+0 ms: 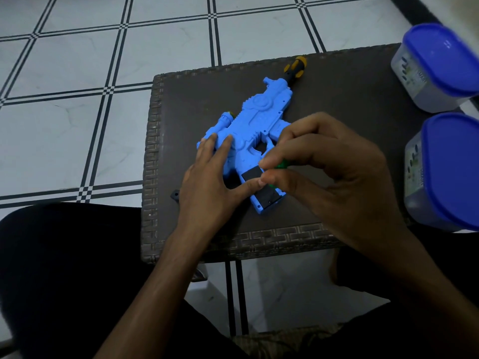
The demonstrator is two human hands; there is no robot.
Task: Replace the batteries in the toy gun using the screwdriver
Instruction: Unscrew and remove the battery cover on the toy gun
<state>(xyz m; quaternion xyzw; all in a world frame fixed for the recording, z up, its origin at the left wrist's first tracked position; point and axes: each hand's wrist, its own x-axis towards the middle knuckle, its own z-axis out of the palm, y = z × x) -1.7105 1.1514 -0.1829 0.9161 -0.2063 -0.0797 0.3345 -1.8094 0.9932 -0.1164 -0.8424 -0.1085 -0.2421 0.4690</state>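
The toy gun [255, 130] lies diagonally — grip near, muzzle far-right. Left hand [207, 177] rests flat, fingers spread, on it; right hand [324, 174] pinches a green battery [281, 165] at the grip.

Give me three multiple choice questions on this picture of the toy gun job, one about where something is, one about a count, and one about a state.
1. Where does the screwdriver lie?
A. Beyond the far end of the toy gun
B. On the floor
C. In the left hand

2. How many blue-lidded containers stand at the right?
A. One
B. Two
C. Four

3. What is the right hand doing?
A. Resting flat on the table
B. Gripping the screwdriver
C. Pinching a small green item over the gun's grip

Answers: 1 A, its yellow and black handle shows past the gun's far end on the table. 2 B, one stands farther back and a second nearer. 3 C, the fingertips close on something green, while the left hand steadies the gun.
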